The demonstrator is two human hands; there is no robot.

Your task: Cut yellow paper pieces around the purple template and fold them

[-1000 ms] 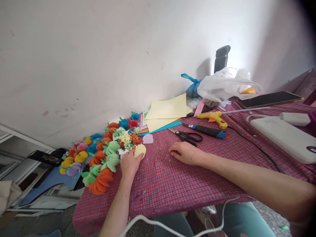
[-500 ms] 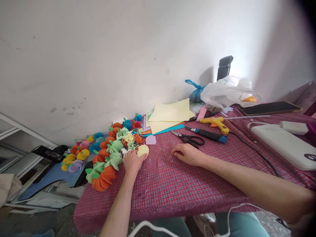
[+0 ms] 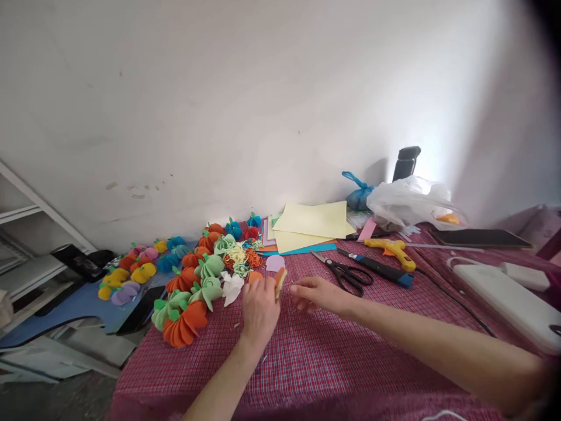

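Observation:
My left hand [image 3: 259,307] is raised a little over the red checked tablecloth [image 3: 333,356], pinching a small stack of cut paper pieces [image 3: 279,282], pale yellow with an orange edge. My right hand [image 3: 312,293] is just to its right, fingers curled with the fingertips close to the stack; nothing shows in them. Left of both hands lies a heap of paper pumpkins [image 3: 193,280] in orange, green, blue and yellow, with a white paper flower [image 3: 231,286] beside it.
Black scissors [image 3: 346,272], a blue-handled knife [image 3: 381,269] and a yellow glue gun [image 3: 393,250] lie behind the hands. Yellow paper sheets [image 3: 313,222], plastic bags [image 3: 407,202], a phone [image 3: 480,238] and a white power bank [image 3: 508,298] sit further back and right. A wall stands behind.
My left hand lifted the paper stack off the cloth and moved right. My right hand rose from lying flat and closed in on the stack. The camera tilted upward.

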